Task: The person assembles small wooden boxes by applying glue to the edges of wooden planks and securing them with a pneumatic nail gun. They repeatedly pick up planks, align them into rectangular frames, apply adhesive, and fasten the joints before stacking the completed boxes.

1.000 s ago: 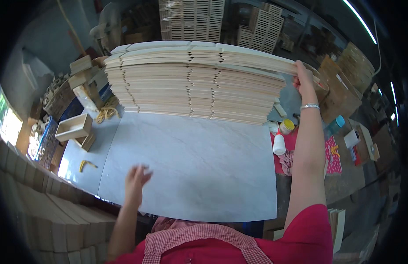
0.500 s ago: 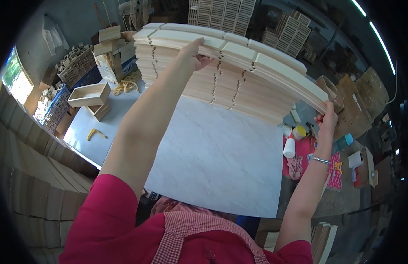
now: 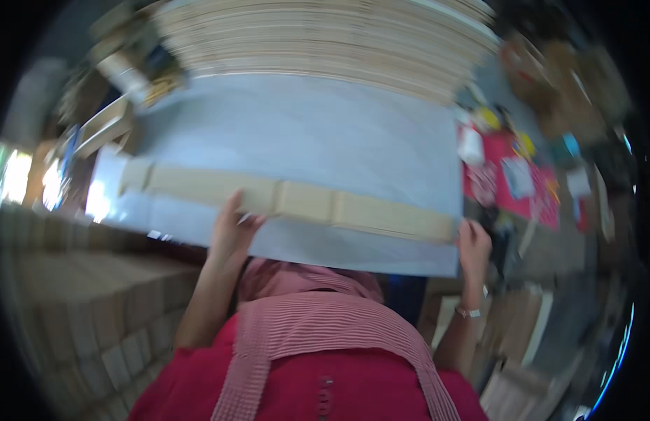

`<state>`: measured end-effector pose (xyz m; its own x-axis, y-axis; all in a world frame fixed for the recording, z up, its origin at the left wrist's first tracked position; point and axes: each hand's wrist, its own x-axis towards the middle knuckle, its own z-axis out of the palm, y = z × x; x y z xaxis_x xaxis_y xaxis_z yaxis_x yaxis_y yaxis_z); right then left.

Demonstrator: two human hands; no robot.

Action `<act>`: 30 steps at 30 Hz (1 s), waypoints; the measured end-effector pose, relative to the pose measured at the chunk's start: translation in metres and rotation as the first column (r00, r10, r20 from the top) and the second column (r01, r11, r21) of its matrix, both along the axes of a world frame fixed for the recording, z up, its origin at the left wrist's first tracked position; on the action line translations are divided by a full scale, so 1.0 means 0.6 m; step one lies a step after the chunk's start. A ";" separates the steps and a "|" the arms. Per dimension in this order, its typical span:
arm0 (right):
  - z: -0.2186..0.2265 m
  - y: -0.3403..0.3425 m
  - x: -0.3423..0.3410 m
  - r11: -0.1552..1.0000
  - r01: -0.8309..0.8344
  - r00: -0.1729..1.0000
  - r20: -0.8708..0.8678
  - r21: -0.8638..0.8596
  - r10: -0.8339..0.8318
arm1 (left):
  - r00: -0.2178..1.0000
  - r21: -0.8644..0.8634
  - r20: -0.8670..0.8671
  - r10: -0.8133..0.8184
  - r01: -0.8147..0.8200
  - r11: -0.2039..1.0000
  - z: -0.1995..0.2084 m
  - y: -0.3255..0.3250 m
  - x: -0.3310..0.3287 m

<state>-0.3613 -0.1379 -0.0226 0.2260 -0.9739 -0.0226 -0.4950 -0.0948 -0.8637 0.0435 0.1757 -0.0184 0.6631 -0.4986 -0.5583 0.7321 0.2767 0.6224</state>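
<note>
A long wooden board (image 3: pixel 304 201) is stretching over the pale table (image 3: pixel 304 119). The right hand (image 3: pixel 474 242) is pinching its right end. The left hand (image 3: pixel 232 228) is touching the near edge, blur hiding whether fingers are squeezing.

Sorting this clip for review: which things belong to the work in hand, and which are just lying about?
In use:
long wooden board
left hand, at its near edge
right hand, at its right end
table
probably the stacked boards behind

Lying about:
white bottle
pink cloth
yellow cord
</note>
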 end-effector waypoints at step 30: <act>-0.026 0.237 0.723 -0.141 -0.894 0.075 -0.452 -0.426 0.889 | 0.948 -0.233 -0.223 -0.229 0.176 0.956 -0.066 0.116 -0.119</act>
